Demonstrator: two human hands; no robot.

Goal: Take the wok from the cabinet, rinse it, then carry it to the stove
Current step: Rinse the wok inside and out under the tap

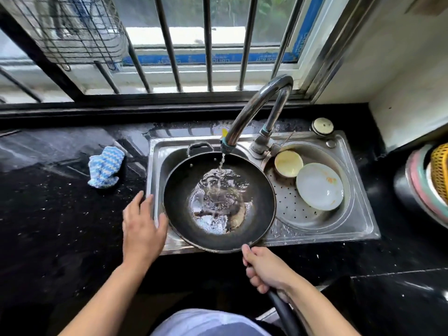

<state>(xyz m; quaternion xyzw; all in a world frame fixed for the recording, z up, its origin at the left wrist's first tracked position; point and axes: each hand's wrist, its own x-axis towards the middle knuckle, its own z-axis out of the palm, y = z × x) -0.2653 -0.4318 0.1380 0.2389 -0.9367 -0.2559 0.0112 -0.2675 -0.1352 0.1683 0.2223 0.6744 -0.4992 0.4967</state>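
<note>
A dark round wok (179,190) sits over the left basin of the steel sink (358,214). Water runs from the curved chrome faucet (257,103) into it and pools in its bottom. My right hand (264,267) is closed around the wok's long black handle (286,311) at the near rim. My left hand (143,226) lies with fingers spread at the wok's left rim, its fingertips beside the rim, over the sink's edge. A small loop handle (200,145) shows at the wok's far side.
Two pale bowls (317,185) rest in the right drainer basin. A blue knitted cloth (105,167) lies on the wet black counter to the left. Stacked colanders (434,180) stand at the right edge. A barred window runs behind the sink.
</note>
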